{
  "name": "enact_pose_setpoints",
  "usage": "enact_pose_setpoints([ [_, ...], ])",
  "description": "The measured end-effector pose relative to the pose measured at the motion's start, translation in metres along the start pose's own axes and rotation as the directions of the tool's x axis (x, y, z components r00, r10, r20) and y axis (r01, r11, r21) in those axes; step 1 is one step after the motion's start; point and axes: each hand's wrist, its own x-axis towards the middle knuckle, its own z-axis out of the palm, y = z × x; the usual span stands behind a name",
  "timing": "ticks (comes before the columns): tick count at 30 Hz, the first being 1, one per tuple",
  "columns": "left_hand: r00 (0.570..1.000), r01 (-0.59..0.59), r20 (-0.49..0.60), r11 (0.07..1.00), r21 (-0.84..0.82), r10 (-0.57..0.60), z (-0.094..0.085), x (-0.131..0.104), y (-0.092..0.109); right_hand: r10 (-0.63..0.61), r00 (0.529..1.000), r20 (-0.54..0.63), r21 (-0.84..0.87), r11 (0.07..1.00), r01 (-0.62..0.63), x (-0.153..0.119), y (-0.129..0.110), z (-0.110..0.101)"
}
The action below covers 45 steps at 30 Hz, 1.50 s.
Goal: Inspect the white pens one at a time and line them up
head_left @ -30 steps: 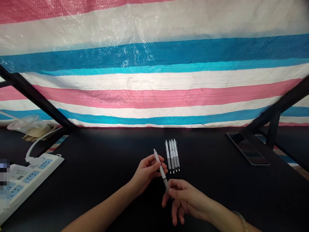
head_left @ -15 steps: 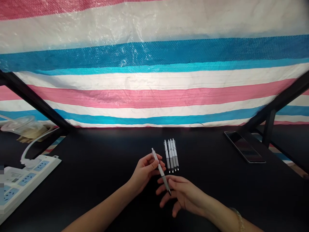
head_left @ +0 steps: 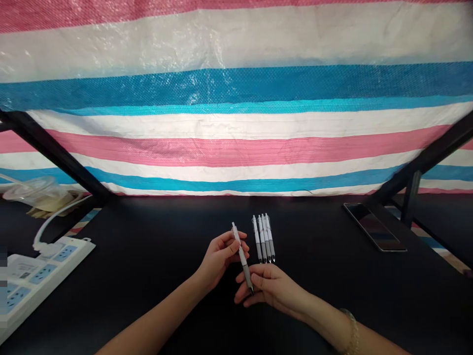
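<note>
A white retractable ballpoint pen (head_left: 241, 255) with a grey grip slants between my hands, its clicker end up and its dark tip down toward me. My left hand (head_left: 222, 256) is closed on the pen's upper barrel, thumb in front and fingers behind. Lower down, my right hand (head_left: 271, 286) has its thumb against the grey grip near the tip, with its fingers behind the pen. Just beyond my hands, several matching white pens (head_left: 263, 237) lie side by side on the black table (head_left: 166, 231), tips toward me.
A white power strip (head_left: 44, 271) with a plugged-in cable lies at the left. Behind it is a clear plastic cup or bag (head_left: 40, 192). A dark phone (head_left: 374, 227) rests at the right, near a black frame bar (head_left: 424, 158). Striped sheeting (head_left: 236, 150) hangs behind the table.
My right hand's fingers have drawn together around the pen's lower end from a looser spread. The held pen has shifted slightly left and become a little steeper.
</note>
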Motion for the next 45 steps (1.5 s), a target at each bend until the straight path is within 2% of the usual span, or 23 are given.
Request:
enact_pose_setpoints([
  [3,1.0,-0.018,-0.014,0.997,0.079,0.019,0.001,0.0,0.001,0.01,0.999,0.049,0.009,1.0,-0.01,-0.001,-0.002,-0.003],
  [7,0.998,-0.05,-0.02,0.989,0.138,0.053,0.003,0.0,-0.002,0.045,0.999,-0.012,0.022,0.999,-0.045,-0.001,-0.001,-0.007],
  [11,0.998,-0.064,-0.018,0.99,0.129,0.067,0.006,-0.001,-0.005,0.057,0.995,-0.087,-0.053,0.997,-0.062,-0.001,0.002,-0.007],
  [14,0.998,-0.069,-0.006,0.993,0.093,0.069,0.009,-0.003,-0.006,0.025,0.997,-0.069,-0.076,0.997,-0.03,-0.002,0.004,-0.006],
  [18,0.998,-0.067,-0.012,0.995,0.071,0.068,0.01,-0.004,-0.004,0.02,0.999,-0.028,-0.013,1.0,-0.02,-0.002,0.005,-0.007],
  [23,0.996,-0.061,-0.053,0.993,0.099,0.066,0.004,-0.001,-0.004,0.008,0.998,0.063,0.164,0.986,-0.019,-0.003,-0.003,-0.012],
  [26,0.996,-0.056,-0.063,0.991,0.12,0.064,0.001,0.001,-0.004,0.032,0.998,0.048,0.224,0.974,-0.042,-0.003,-0.007,-0.014],
  [32,0.998,-0.047,-0.033,0.989,0.139,0.052,0.002,0.0,-0.002,0.061,0.998,0.03,0.242,0.968,-0.066,-0.003,-0.007,-0.014],
  [38,0.993,-0.043,-0.102,0.988,0.151,0.059,0.002,0.001,-0.001,0.057,0.998,0.035,0.249,0.966,-0.064,-0.003,-0.005,-0.017],
  [45,0.996,-0.049,-0.067,0.985,0.164,0.061,0.003,0.001,-0.002,0.059,0.998,0.017,0.247,0.967,-0.061,-0.003,-0.007,-0.016],
])
